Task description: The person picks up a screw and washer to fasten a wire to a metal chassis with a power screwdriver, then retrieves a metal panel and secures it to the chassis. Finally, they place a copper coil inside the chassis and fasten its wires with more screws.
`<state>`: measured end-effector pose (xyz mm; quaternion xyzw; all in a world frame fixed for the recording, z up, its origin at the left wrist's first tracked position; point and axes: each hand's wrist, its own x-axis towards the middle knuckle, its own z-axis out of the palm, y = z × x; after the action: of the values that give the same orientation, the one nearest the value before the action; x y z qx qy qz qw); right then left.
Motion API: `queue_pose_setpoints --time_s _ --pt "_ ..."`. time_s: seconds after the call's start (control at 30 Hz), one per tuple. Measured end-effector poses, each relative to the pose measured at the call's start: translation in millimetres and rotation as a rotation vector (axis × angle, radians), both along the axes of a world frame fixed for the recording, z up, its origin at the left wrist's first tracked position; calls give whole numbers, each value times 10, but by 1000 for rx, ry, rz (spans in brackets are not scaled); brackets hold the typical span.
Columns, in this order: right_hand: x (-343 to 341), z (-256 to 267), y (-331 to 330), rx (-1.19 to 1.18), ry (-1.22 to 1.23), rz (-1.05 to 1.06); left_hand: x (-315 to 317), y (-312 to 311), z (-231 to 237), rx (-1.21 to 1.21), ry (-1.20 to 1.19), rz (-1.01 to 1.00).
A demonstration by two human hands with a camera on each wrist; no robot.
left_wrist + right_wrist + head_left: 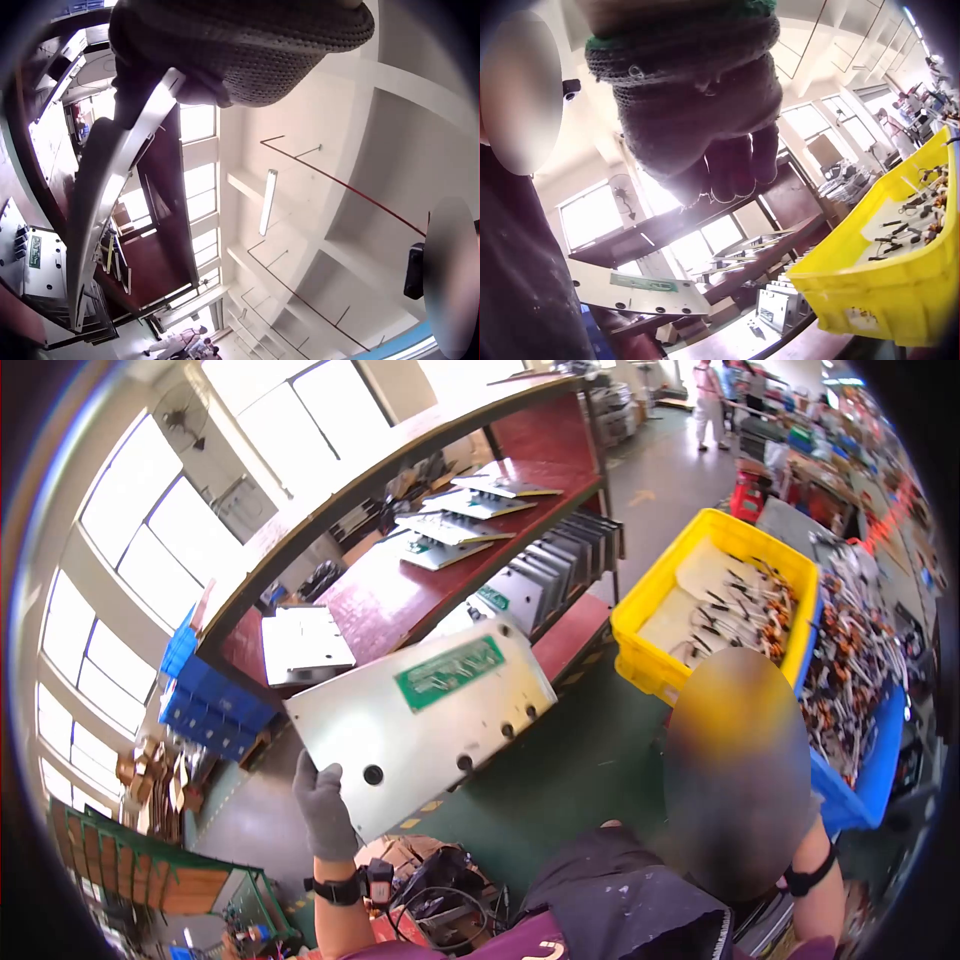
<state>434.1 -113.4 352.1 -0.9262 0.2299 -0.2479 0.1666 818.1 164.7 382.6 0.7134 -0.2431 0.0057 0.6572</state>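
In the head view my left hand (327, 810), in a grey glove, grips a flat silver metal panel (410, 745) at its near left corner. The panel is tilted, with a green printed patch (450, 672) and several dark round holes or knobs on its face. Seen from the left wrist, gloved fingers (240, 56) wrap the panel's edge (112, 184). My right hand (705, 127), gloved too, hangs with loosely bent fingers and nothing in them in the right wrist view, nearest the yellow crate (877, 304). A blurred patch hides it in the head view.
A dark red shelf unit (370, 595) stands ahead, with several panels (465, 525) on its upper board and more upright below. One white panel (305, 640) lies at its left end. A blue bin (860, 790) of wired parts is on the right; blue crates (210, 705) stack left.
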Motion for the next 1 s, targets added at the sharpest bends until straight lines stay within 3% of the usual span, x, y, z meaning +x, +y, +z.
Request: queue_pose_setpoints --time_s 0.2,0.27,0.33,0.4,0.47,0.5,0.53,0.57,0.6,0.63,0.67,0.7,0.73,0.77,0.8,0.83,0.87,0.9,0.93,0.97,1.0 --pt "-516 16 516 -256 -153 -297 -994 -228 566 331 -410 -765" --pt "-952 -3 719 -193 -126 -328 -1338 -510 765 341 -597 -1043" --pt "-1486 -102 1034 515 -330 6 -1694 -872 904 184 -664 -1345" --pt "-1879 -39 1556 382 -333 -200 -2042 -1282 942 77 -722 -1550" --pt "-2144 -152 2059 455 -457 -499 -2585 -1634 1033 77 -551 -1735" --pt "-2230 -212 2221 451 -459 -522 -2893 -1900 1070 -80 -756 -1765" --pt "-2320 -260 2375 509 -639 -695 -3219 -2158 1116 -252 -959 -1787" --pt "-2406 -307 2534 557 -831 -879 -3542 -2324 1223 -358 -1031 -1753" --pt "-2535 -376 2663 534 -853 -933 -3889 -2428 1293 -475 -1102 -1722" --pt "-2704 -467 2765 455 -986 -1043 -4237 -2527 1213 -703 -1116 -1496" --pt "-2844 -529 2875 368 -1116 -1151 -4560 -2620 1101 -909 -1093 -1261" --pt "-2967 -440 2994 198 -963 -1285 -4811 -2592 944 -694 -908 -1497" --pt "-3208 -537 3144 177 -973 -1343 -5092 -2568 643 -640 -741 -1603" --pt "-3538 -691 3350 132 -1098 -1456 -5288 -2422 371 -385 -613 -1836" --pt "-3695 -785 3538 78 -1225 -1566 -5713 -2424 -292 -496 -551 -2047" --pt "-3389 -165 3462 225 -1434 -1387 -5763 -2146 -306 9 -205 -2537" --pt "-3399 -3 3449 247 -1483 -1369 -5973 -1959 -444 27 -84 -2860" --pt "-3410 120 3520 254 -1540 -1378 -6072 -1737 -521 51 135 -2913" --pt "-3355 280 3494 200 -1671 -1489 -6210 -1603 -455 439 411 -2922" --pt "-3595 122 3685 88 -1368 -1598 -6384 -1523 -438 405 366 -2836" --pt "-3553 344 3645 152 -1791 -1393 -6615 -1488 -447 352 369 -2858"
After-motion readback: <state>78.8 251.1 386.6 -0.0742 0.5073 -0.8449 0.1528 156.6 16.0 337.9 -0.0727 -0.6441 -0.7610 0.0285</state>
